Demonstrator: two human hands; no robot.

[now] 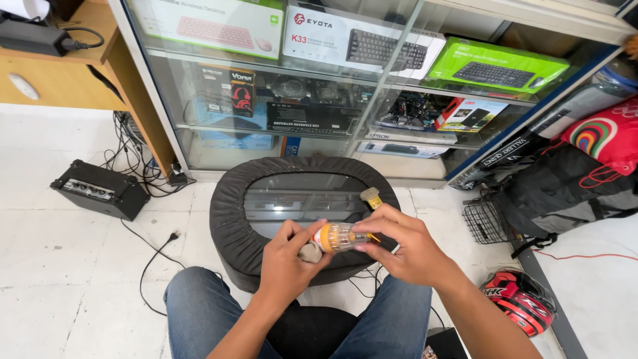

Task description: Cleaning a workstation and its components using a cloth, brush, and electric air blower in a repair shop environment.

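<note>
Left hand (287,258) and right hand (405,244) both closed on a clear orange-capped plastic screwdriver handle (337,237); yellow-handled brush (371,197) at one o'clock; bit selection apparently underway; fingertip precision needed.

Orange-and-clear tool (339,237) at centre, with a grey cloth (310,252) beside it. Jeans (199,312) at 6 o'clock are blue. Helmet (520,300) at 4 o'clock: red, black, white. Box (495,66) at 1 o'clock: bright green. Amplifier (100,189) at 9 o'clock: black.

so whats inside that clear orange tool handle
Small pale, bit-like pieces show through the clear handle. The left hand and right hand cover both ends, so their number and kind cannot be told.
</note>
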